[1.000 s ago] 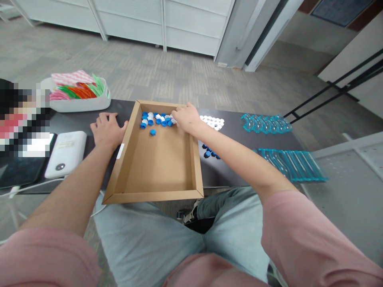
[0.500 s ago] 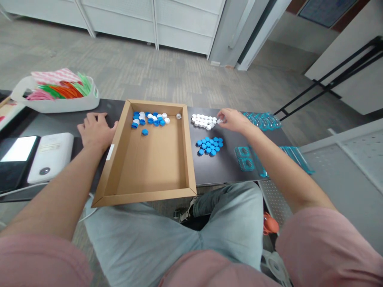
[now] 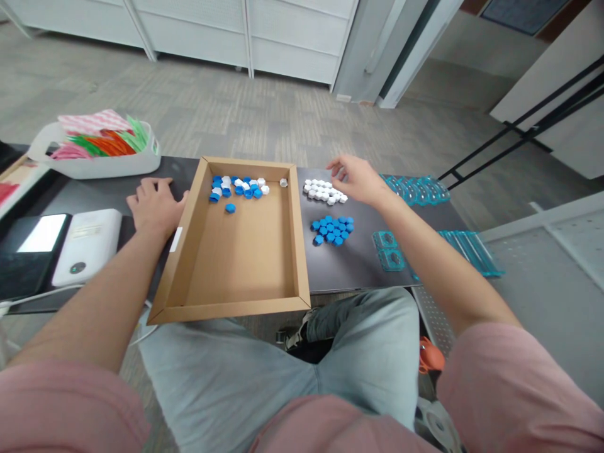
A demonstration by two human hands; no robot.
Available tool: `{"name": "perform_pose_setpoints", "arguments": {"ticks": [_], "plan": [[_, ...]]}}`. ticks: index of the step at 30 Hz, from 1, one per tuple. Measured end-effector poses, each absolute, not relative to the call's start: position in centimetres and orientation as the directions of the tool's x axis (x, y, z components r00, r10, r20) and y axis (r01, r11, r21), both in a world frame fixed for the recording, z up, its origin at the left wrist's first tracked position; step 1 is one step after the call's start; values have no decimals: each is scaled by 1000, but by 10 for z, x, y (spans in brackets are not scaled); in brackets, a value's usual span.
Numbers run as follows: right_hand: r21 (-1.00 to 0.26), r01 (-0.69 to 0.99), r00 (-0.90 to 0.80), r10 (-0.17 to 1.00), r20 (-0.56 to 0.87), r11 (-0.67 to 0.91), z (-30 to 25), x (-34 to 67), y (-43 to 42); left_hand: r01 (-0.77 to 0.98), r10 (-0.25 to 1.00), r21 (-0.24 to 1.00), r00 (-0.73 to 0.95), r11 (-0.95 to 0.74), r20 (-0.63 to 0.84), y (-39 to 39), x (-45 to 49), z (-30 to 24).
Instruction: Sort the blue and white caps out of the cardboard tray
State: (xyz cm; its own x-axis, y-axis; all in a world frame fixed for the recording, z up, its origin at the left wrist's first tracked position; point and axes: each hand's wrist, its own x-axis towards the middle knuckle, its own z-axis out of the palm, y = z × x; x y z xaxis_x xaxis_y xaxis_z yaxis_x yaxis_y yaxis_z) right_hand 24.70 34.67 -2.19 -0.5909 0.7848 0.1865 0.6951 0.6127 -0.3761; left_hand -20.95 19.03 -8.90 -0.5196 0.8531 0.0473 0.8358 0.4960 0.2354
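My left hand (image 3: 155, 204) rests with fingers spread on the dark table, its thumb against the left wall of the cardboard tray (image 3: 303, 264). In the tray's far end lie mixed blue and white hexagonal pieces; a single blue piece (image 3: 230, 208) sits nearer me, and one white piece (image 3: 284, 182) is in the far right corner. Above the group of white hexagonal pieces (image 3: 321, 189) hovers my right hand (image 3: 352, 178), fingers apart and bent, with nothing visible in them. A cluster of blue hexagonal pieces (image 3: 333, 229) lies closer to me on the table.
Clear teal plastic parts (image 3: 418, 190) and teal square frames (image 3: 389, 251) lie at the right. On the left are a white basket (image 3: 99, 167) of colourful strips, a white device (image 3: 87, 245) and a black tablet-like device (image 3: 28, 264). A white cable runs by them.
My right hand has lifted off the white piece at the group's right edge and moved left and away from me, its fingers opening. The left hand stays in place; the view shifts slightly.
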Motion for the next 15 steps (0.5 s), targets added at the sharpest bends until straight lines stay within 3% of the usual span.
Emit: {"name": "perform_pose_setpoints", "arguments": {"ticks": [5, 10, 12, 15], "plan": [[-155, 586, -798, 600, 58, 795, -14, 135, 319, 834, 852, 237, -521, 498, 44, 190, -209, -88], [52, 575, -806, 577, -131, 816, -31, 61, 320, 835, 856, 250, -515, 490, 45, 190, -209, -87], [68, 571, -803, 574, -162, 818, -38, 51, 322, 837, 858, 253, -512, 486, 46, 190, -210, -88], [-14, 575, -808, 566, -167, 818, -42, 52, 321, 837, 856, 249, -514, 487, 50, 191, -211, -91]]}}
